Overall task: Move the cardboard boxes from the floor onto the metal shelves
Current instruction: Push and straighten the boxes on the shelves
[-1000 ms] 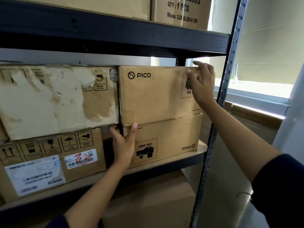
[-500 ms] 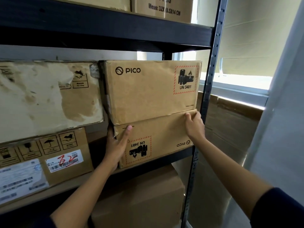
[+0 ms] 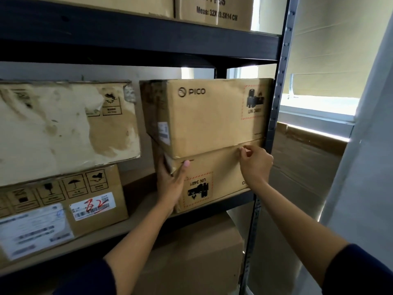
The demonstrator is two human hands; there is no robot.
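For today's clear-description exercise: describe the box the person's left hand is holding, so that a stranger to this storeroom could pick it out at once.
Find the metal shelves and the middle level, right end, by the window. Two PICO boxes are stacked there; it is the lower PICO box, under the upper PICO box, with the left hand on its left corner. Unlike its neighbour, its printing is upside down.

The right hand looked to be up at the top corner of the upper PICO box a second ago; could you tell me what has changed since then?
The right hand came down from the upper PICO box's top right corner to the seam above the lower PICO box, fingers curled there. That upper box now sits turned, its left side showing. The left hand stays on the lower box's left corner, and both boxes stay stacked on the shelf.
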